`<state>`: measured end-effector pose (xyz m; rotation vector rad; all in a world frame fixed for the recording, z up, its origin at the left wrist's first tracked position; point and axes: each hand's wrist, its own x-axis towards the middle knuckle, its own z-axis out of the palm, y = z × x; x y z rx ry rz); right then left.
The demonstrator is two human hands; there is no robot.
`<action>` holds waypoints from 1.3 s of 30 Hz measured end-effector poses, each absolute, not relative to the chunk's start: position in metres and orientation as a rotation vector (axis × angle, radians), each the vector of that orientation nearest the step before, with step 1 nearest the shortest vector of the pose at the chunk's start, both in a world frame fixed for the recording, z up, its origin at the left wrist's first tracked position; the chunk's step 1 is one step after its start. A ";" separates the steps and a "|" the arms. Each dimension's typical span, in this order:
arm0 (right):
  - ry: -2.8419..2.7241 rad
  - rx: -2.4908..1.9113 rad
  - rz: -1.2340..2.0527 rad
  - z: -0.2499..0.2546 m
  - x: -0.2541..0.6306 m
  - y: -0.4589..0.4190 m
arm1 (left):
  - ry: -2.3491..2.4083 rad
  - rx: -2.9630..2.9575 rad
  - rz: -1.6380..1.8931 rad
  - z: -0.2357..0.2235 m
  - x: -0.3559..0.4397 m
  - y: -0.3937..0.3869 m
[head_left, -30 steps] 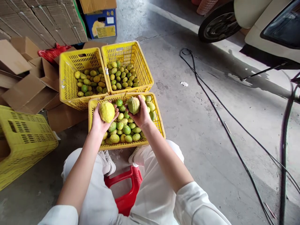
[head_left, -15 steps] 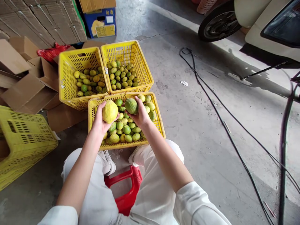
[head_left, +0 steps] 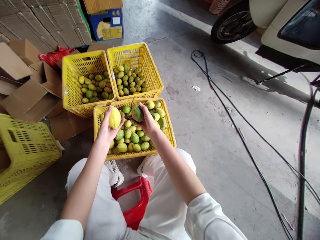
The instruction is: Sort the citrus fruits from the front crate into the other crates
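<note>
Over the near yellow crate, my left hand is closed around a yellow lemon. A dark green lemon sits in the grip of my right hand, a short way to the right of the yellow one. Beneath both hands, the crate holds many green and yellowish lemons, some of them hidden by my hands. Behind it stand two deeper yellow crates, a left one and a right one, each with lemons in the bottom.
A red plastic stool is between my legs. To the left lie another yellow crate and opened cardboard boxes. Black cables run over the concrete floor on the right, near a parked white vehicle. A blue carton stands at the back.
Both lemons have turned in my hands. The yellow one has shifted slightly left and the green one slightly left too, showing a darker side. The crates have not moved.
</note>
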<state>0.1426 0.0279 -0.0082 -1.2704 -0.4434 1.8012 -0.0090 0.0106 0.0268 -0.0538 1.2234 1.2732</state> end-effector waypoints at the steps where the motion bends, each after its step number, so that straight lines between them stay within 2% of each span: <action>1: -0.442 -1.269 1.820 -0.007 0.142 0.028 | 1.217 -0.048 1.289 0.027 -0.009 0.010; 9: -0.427 -1.209 1.783 -0.006 0.141 0.027 | 1.236 -0.015 1.355 0.027 -0.010 0.009; 21: -0.421 -1.251 1.810 -0.003 0.141 0.031 | 1.276 -0.046 1.143 0.027 -0.011 0.014; 31: -0.504 -1.198 1.772 -0.016 0.145 0.025 | 1.200 -0.074 1.278 0.022 -0.006 0.008; 39: -0.518 -1.257 1.767 -0.019 0.144 0.027 | 1.294 0.013 1.210 0.017 -0.008 0.013</action>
